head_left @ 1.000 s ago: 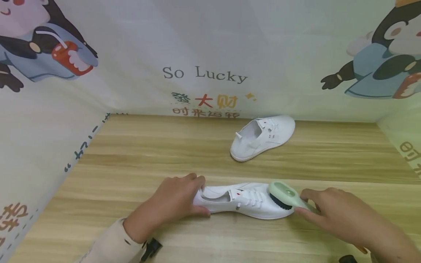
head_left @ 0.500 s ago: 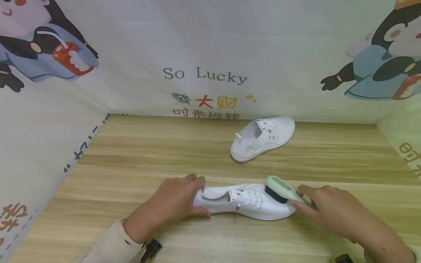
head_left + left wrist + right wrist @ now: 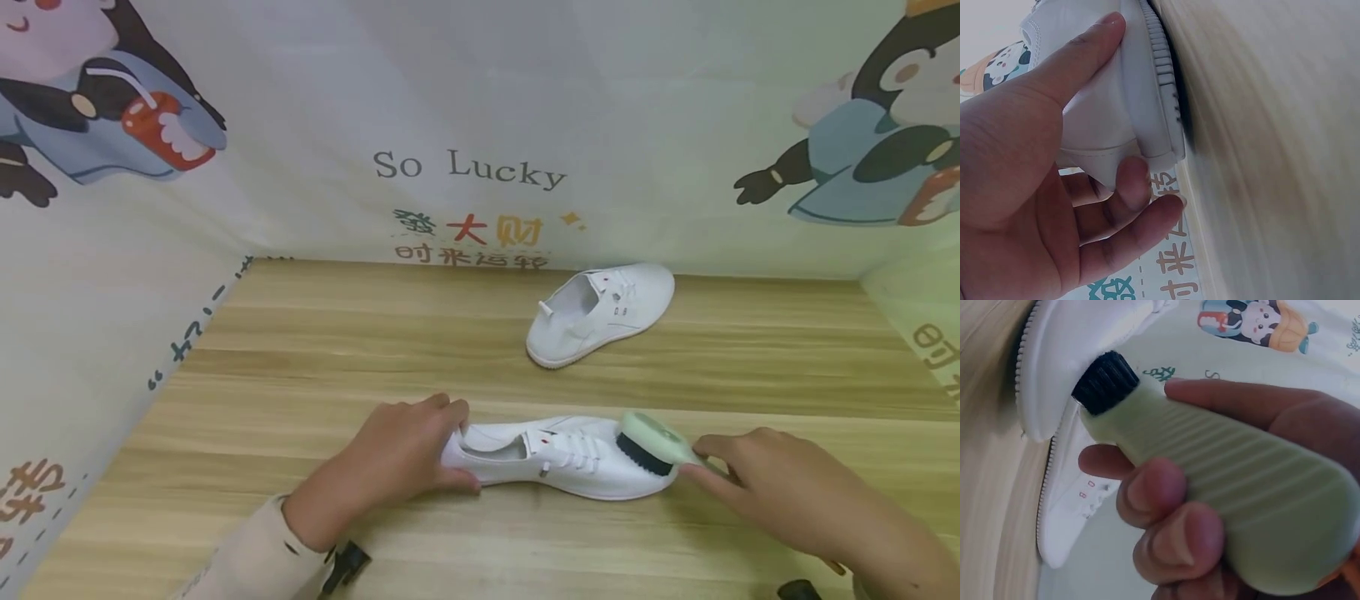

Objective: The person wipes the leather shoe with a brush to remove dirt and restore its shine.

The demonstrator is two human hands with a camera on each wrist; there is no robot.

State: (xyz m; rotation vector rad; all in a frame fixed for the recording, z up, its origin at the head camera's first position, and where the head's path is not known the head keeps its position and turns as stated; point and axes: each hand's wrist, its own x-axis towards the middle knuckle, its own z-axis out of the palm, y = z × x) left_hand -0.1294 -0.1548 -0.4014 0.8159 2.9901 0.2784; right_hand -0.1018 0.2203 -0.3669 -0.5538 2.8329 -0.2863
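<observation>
A white lace-up shoe lies sideways on the wooden surface, its toe pointing right. My left hand grips it by the heel; in the left wrist view the thumb lies along its side and the fingers curl behind the heel. My right hand holds a pale green brush by its handle, with the dark bristles against the shoe's toe. The right wrist view shows the ribbed handle within curled fingers and the bristles at the white upper.
Another white shoe sits farther back, near the printed backdrop. The wood-grain surface meets this backdrop along its back and both sides. A small black device is at the left wrist.
The brush went up and left over the toe, then back down and right toward the toe tip, the right hand moving with it. The left hand and both shoes stay put.
</observation>
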